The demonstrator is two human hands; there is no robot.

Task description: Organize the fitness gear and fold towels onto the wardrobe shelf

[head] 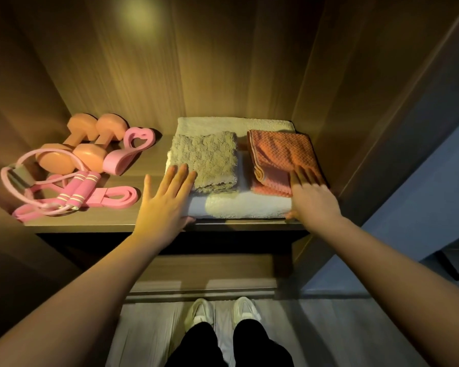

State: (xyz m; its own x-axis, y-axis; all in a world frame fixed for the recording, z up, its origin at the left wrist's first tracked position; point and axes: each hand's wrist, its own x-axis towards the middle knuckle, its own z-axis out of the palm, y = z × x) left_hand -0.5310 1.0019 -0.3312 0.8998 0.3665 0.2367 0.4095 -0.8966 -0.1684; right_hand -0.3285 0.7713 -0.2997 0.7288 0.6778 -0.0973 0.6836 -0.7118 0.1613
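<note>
On the right half of the wardrobe shelf (90, 224), a folded white towel (249, 207) is shown, its front edge running 9 to 3 o'clock, topped by a beige towel (210, 157) and an orange towel (281, 152). The stack is found at 12 o'clock from both hands, equally near. The left hand (164, 202) is spread flat on its near-left corner, the right hand (312, 200) flat on the orange towel. Pink gear (117, 198) is grouped at 9 o'clock.

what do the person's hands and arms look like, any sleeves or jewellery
The left hand and right hand are bare: no gloves, rings or watch visible. The forearms are uncovered too, with no sleeves in view.
</note>
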